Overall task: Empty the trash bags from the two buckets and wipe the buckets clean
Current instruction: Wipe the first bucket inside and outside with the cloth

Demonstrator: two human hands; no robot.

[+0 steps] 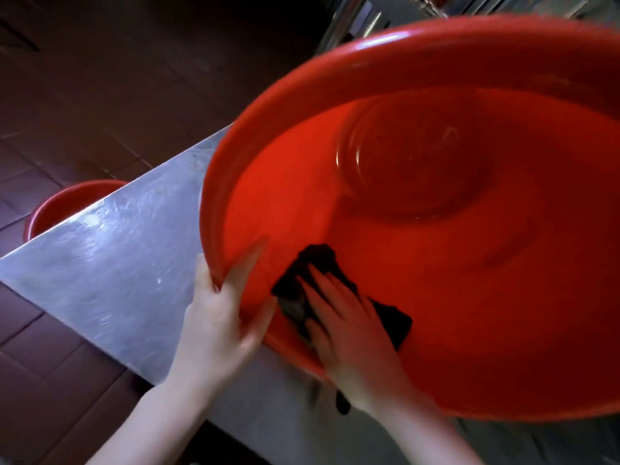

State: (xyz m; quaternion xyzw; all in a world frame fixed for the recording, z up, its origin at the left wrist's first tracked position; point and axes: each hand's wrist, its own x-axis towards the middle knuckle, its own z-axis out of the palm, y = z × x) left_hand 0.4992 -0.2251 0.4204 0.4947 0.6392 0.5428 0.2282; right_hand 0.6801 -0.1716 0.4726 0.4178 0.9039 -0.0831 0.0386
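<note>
From the head camera, no brand, label or writing can be read anywhere. A big red bucket [436, 229] sits tilted on the steel tabletop [117, 263], its right side cut off by the frame. The left hand [221, 317] has its grip curled over the near rim. The right hand [349, 330] presses flat fingers on a dark cloth [322, 280] inside, blurred. A second red bucket [63, 206] stands on the floor, half hidden behind the tabletop.
</note>
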